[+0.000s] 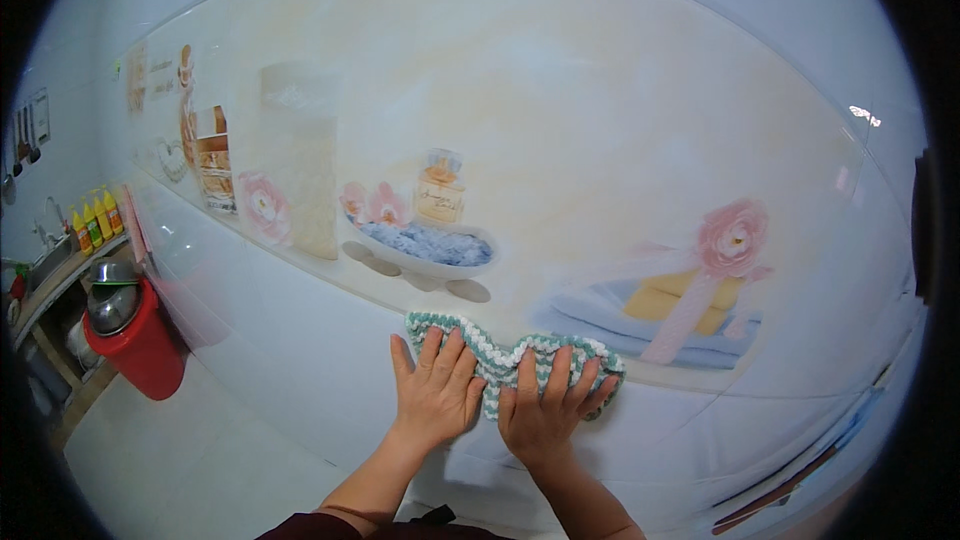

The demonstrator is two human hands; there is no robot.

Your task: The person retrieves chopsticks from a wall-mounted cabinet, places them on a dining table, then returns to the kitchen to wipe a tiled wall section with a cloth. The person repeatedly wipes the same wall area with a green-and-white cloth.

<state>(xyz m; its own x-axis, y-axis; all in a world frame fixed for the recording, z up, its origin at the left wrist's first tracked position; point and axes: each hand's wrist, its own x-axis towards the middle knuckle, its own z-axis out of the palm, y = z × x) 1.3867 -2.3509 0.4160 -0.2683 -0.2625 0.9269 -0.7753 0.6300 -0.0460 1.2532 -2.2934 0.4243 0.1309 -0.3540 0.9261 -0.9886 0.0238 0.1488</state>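
Both of my hands lie on a green-and-white striped knitted cloth point(491, 366) against a glossy tiled wall point(570, 90). My left hand point(439, 390) presses its left part, fingers spread and pointing up. On the right part, my right hand point(547, 401) bends its fingers over the fabric. The cloth is bunched between the two hands and sits at the lower edge of a decorated tile band. Just above it, the band pictures a bowl of blue crystals point(427, 244). Folded blue towels point(667, 322) with a pink flower are printed to the right.
At left stands a red plastic bin point(146, 360) with metal bowls point(112, 307) on top. Behind it, a counter holds several yellow bottles point(97, 221) beside a sink point(52, 259). Ladles point(26, 139) hang on the far wall. A dark brown strip point(776, 491) lies at lower right.
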